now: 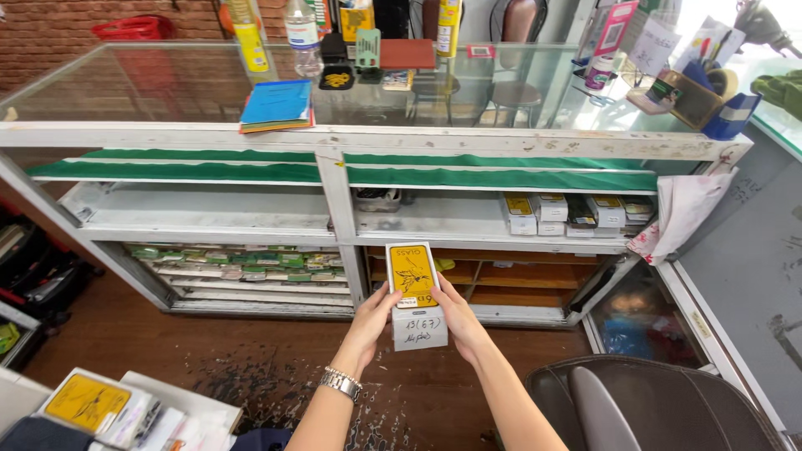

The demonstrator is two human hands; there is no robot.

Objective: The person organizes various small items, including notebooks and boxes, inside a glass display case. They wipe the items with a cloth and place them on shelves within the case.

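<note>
Both my hands hold up a slim white box (415,294) with a yellow front panel, in front of a white-framed glass display counter (334,140). My left hand (373,320), with a metal watch at the wrist, grips its left edge. My right hand (455,319) grips its right edge. The box stands upright, its handwritten white end toward me.
Similar yellow-and-white boxes (568,214) sit on the middle right shelf; small green packets (242,260) fill the lower left shelf. A blue book (276,105), bottles and small items lie on the glass top. A brown chair (652,405) is at lower right, another yellow box (88,402) at lower left.
</note>
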